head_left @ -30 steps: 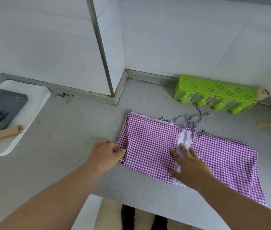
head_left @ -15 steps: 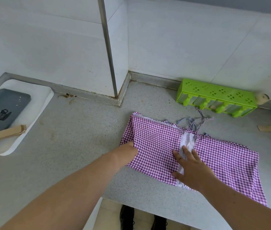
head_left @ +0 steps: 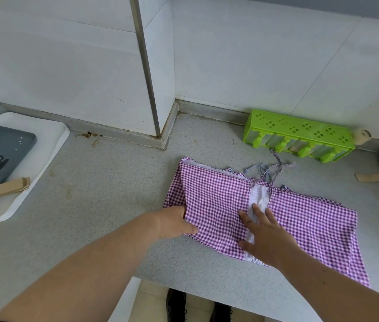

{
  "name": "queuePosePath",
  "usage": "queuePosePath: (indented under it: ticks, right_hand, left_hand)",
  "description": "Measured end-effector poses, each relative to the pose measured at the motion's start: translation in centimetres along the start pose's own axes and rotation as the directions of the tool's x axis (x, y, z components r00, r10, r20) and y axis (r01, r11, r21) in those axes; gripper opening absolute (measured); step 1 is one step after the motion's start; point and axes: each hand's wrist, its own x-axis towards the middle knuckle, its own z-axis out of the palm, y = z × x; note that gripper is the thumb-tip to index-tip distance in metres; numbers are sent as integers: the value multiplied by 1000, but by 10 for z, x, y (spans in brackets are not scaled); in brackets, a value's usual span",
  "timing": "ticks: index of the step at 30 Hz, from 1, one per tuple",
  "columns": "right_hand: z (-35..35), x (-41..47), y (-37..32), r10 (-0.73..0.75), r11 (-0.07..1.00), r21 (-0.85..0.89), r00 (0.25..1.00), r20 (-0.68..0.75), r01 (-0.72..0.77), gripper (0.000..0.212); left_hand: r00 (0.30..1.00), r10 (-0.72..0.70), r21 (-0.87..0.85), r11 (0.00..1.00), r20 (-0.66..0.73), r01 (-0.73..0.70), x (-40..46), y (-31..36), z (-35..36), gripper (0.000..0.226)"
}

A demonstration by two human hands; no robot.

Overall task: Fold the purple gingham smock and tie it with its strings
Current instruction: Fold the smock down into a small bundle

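While the right hand (head_left: 265, 238) presses spread fingers flat on the smock (head_left: 300, 219) middle as an anchor, the left hand (head_left: 174, 220) pinches its left edge. Strings (head_left: 270, 168) lie loose behind the smock on the worktop (head_left: 91, 205), untied.

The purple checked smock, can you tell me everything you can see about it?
The purple gingham smock is thin purple-and-white checked cloth, lying flat and partly folded on the grey speckled counter. A white strip runs down its middle. Its thin strings lie tangled and loose at the far edge, untied. The left hand grips its left edge with fingers tucked under the cloth, and the right hand presses flat on the middle.
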Motion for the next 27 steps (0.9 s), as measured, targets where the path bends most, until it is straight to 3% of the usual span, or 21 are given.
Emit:
queuePosePath:
  ticks: [6, 10, 12, 15, 18, 21, 24, 27]
  right_hand:
    - [0, 0, 0, -1, 1000, 2, 1000, 5, 1, 94]
    - [3, 0, 2, -7, 1000, 0, 1000, -5, 7, 94]
    - [3, 0, 2, -6, 1000, -5, 1000, -12, 6, 94]
    - [3, -1, 0, -1, 1000, -14, 1000, -19, 1, 94]
    - [4, -1, -1, 5, 1000, -4, 1000, -28, -5, 93]
    - [5, -1, 0, -1, 1000, -8, 999, -46, 0, 93]
    - [6, -1, 1, -5, 1000, 2, 998, -55, 5, 93]
    - [5, -4, 2, -18, 998, 56, 997, -78, 23, 97]
  left_hand:
    - [999, -40, -22, 999, 7, 40, -2, 2, 5, 55]
    - [985, -113, 30, 993, -129, 118, 0, -8, 4, 52]
    - [969, -128, 141, 977, -213, 161, 3, -17, 3, 46]
    - [919, -96, 409, 874, -383, 262, 9, -23, 6, 44]
    - [859, -127, 467, 795, -496, 388, 14, -23, 11, 45]
    - [787, -185, 331, 833, -588, 443, 20, -31, 12, 57]
    - [720, -337, -9, 909, -606, 417, 21, -38, 11, 107]
    - [736, -428, -313, 901, -524, 301, 19, -27, 7, 107]
